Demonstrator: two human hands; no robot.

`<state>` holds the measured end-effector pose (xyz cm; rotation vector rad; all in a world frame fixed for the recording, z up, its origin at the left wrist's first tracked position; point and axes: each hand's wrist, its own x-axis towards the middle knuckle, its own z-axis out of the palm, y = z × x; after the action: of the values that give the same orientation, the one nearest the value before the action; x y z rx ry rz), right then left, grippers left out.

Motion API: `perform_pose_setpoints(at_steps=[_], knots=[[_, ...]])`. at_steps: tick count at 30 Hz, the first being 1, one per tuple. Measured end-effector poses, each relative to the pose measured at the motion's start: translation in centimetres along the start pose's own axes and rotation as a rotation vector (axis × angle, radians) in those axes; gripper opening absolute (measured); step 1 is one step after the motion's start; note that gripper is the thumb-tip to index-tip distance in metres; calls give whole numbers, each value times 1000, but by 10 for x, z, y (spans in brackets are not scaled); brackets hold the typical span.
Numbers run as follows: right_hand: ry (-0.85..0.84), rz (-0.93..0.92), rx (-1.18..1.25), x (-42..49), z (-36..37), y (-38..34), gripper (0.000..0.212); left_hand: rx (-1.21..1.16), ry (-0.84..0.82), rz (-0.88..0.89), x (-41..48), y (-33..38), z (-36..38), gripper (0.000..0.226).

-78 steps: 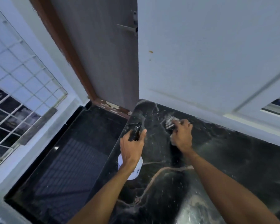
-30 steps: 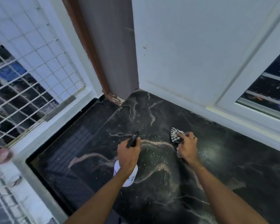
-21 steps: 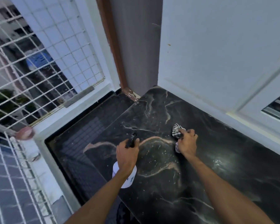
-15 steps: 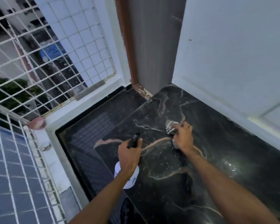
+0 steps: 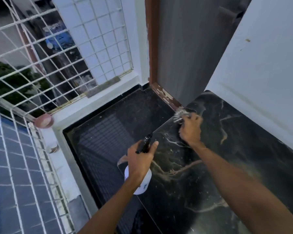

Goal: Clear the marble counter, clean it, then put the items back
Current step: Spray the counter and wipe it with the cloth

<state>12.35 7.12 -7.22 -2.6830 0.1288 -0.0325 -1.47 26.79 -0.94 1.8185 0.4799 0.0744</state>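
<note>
Right hand (image 5: 190,128) bunches the cloth (image 5: 178,115) at the counter (image 5: 235,149) corner; left hand (image 5: 139,160) grips the bottle (image 5: 139,181). Press flat, sweep the edge outward.

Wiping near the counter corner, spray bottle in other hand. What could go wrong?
1. The cloth in the right hand is at the corner of the counter; a long stroke may slide off the edge or drag flaking paint off the door frame.
2. The left hand holds the spray bottle over the counter's side edge; a slip would likely drop it to the floor.
</note>
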Motion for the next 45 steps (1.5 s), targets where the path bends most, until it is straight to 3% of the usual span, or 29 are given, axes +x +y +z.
perform_pose_setpoints(at_steps=[2,3,5,7,11,13,17,22,29,35,38,39,43,44,45], knots=[[-54,-181,1,-5,14,-11,53,-2,-20,22,10,3,-3,43],[-46,-165,12,5,16,-13,53,-14,-29,36,16,2,-5,45],[3,61,26,28,10,-13,51,-39,-31,71,24,0,-8,47],[-7,126,-30,26,9,-19,52,-30,-41,84,25,0,-12,48],[-157,-300,18,-56,25,-45,57,-11,-77,97,15,1,-17,45],[-218,-393,9,-83,20,-37,61,-15,-100,101,4,0,-26,35],[-71,56,30,-83,3,-10,52,8,-80,80,-23,-9,-33,35],[-203,-262,49,-164,-1,3,61,70,-30,28,-75,-29,-32,37],[-81,140,157,-193,-37,61,53,203,70,-128,-165,-50,-25,43],[-198,-172,82,-240,-38,64,53,181,150,-156,-213,-70,-27,38],[-138,63,139,-235,-39,49,51,152,188,-140,-226,-75,-32,44],[-150,35,140,-242,-36,36,52,142,198,-146,-228,-76,-34,45],[-314,-564,31,-282,-8,5,59,134,236,-127,-230,-81,-45,47],[-318,-540,64,-273,-8,2,57,131,248,-118,-228,-81,-49,51],[-289,-402,102,-260,-7,1,53,129,256,-109,-227,-80,-52,54]])
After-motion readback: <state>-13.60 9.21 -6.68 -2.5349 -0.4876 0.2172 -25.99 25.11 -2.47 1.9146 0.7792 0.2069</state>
